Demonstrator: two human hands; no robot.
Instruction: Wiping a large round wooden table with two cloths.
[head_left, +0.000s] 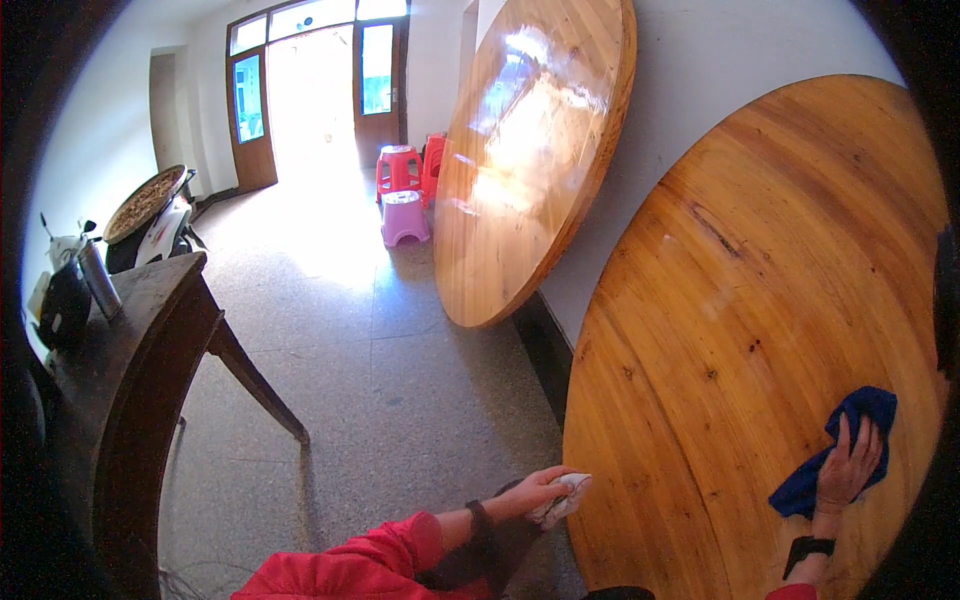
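My right hand (847, 461) presses a dark blue cloth (799, 480) flat against a large round wooden tabletop (712, 337). The fingers are spread over the cloth, which sticks out on both sides of the hand. The tabletop stands on edge against the wall, with visible grain, knots and a dark crack high up. My left hand (536, 491) holds a crumpled white cloth (561, 504) just beside the tabletop's left edge; whether it touches the edge I cannot tell. Both wrists wear dark bands, below red sleeves.
A second round tabletop (517, 187), shiny, leans on the wall farther on. Red stools (399, 171) and a purple stool (405, 217) stand near the open doorway (315, 112). At left is a dark wooden table (142, 300) with a metal flask (99, 281); behind it, a scooter (161, 232) bears a round tray (146, 202).
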